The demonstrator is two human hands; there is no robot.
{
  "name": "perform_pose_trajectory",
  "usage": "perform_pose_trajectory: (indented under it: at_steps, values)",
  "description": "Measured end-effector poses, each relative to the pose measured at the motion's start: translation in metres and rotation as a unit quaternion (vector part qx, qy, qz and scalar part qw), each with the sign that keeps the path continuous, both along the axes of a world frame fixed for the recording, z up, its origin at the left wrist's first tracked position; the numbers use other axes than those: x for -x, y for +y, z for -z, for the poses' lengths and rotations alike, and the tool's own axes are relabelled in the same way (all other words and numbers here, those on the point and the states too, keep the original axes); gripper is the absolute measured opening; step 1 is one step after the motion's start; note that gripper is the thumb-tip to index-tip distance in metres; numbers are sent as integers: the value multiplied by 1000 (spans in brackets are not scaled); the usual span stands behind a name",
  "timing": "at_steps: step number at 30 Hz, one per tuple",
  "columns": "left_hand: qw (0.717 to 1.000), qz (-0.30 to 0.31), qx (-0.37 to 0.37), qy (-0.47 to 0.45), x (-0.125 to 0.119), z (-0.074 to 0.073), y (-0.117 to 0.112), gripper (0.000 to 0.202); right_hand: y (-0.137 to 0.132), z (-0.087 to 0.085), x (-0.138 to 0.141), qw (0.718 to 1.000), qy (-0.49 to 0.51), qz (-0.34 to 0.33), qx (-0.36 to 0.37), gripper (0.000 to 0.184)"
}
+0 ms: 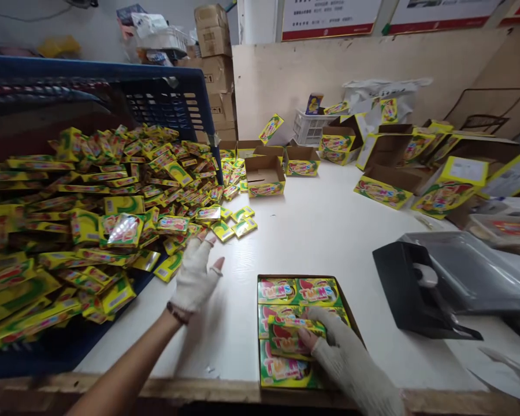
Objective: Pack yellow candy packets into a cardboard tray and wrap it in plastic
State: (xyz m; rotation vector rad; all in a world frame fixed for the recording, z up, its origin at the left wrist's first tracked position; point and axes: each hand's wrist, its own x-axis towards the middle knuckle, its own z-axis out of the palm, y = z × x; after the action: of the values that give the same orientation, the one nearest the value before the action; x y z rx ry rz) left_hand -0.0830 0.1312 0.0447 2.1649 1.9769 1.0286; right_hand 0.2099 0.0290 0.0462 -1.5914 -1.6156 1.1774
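My right hand point(335, 341), in a fingerless knit glove, pinches a small yellow-green candy box point(286, 336). It holds that box just over an open carton point(260, 346) near the table's front edge, where rows of matching boxes lie face up. The hand and held box hide part of the carton's inside. My left hand point(196, 271), gloved the same way, reaches toward the heap of candy boxes point(125, 228) on the left. Its fingers are spread, with the tips beside the nearest boxes, and nothing shows in its grasp.
A blue plastic crate point(205, 110) on its side spills the heap onto the white table point(312, 231). Open display cartons point(266, 188) stand along the back. To the right are a black tape dispenser point(409, 289) and a clear plastic-wrapped stack point(472, 271).
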Motion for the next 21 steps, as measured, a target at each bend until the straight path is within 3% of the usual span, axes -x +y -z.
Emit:
perform_pose_trajectory:
  at_steps: [2, 4, 7, 9, 11, 13, 17, 19, 21]
  values:
    - [983, -92, 44, 156, 32, -5, 32, 49, -7, 8, 4, 998, -30, 39, -33, 48]
    - [946, -147, 98, 272, 58, -12, 57, 52, -10, 11, 8, 996, -44, 50, -57, 46]
    - [913, -137, 143, 356, 79, -22, 77, 45, -10, 9, 15, 993, -45, 26, -105, 32]
    - [913, -103, 151, 364, 82, -25, 80, 37, -11, 12, 20, 979, -63, -15, -195, 19]
    - [939, -62, 138, 309, 83, -28, 77, 28, -12, 15, 23, 946, -94, -52, -306, 18]
    - [969, -32, 114, 217, 85, -32, 74, 20, -15, 17, 27, 916, -136, -97, -364, 24]
    - [991, -69, 61, 96, 87, -44, 68, 5, -20, 9, 33, 899, -223, -235, -294, 43]
    - [994, -99, 32, 25, 77, -50, 62, 10, -23, 7, 33, 899, -236, -247, -275, 46]
    - [985, -72, 41, -152, 57, -53, 50, 17, -25, 10, 29, 904, -213, -222, -296, 44]
